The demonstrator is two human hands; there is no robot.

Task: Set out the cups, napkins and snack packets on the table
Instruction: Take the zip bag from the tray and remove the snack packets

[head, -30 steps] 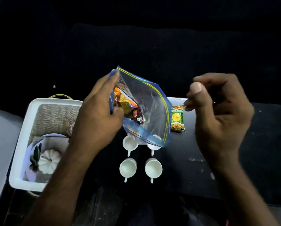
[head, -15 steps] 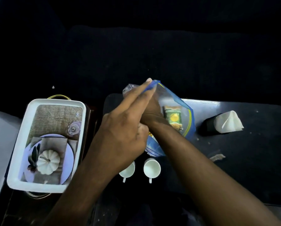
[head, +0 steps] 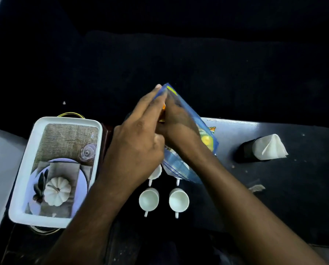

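My left hand [head: 135, 148] holds a clear zip bag [head: 181, 167] with a blue and yellow seal up over the dark table [head: 293, 197]. My right hand [head: 177, 125] is pushed inside the bag, among the snack packets; whether its fingers hold one is hidden. A green and yellow snack packet [head: 207, 139] shows through the bag on the table behind. Two white cups [head: 149, 200] [head: 178, 200] stand in front with handles toward me. Two more cups [head: 156, 173] behind them are partly hidden by my hand and the bag. White napkins [head: 270, 148] sit in a dark holder at the right.
A white tray [head: 26, 188] with a printed picture of a plate and pumpkin stands at the left, beside the table. Small scraps [head: 256, 188] lie on the table right of the cups. A dark sofa fills the background.
My right hand, free and raised a second ago, has gone into the bag. The bag has been tipped more upright, and the napkins at the right have come into sight.
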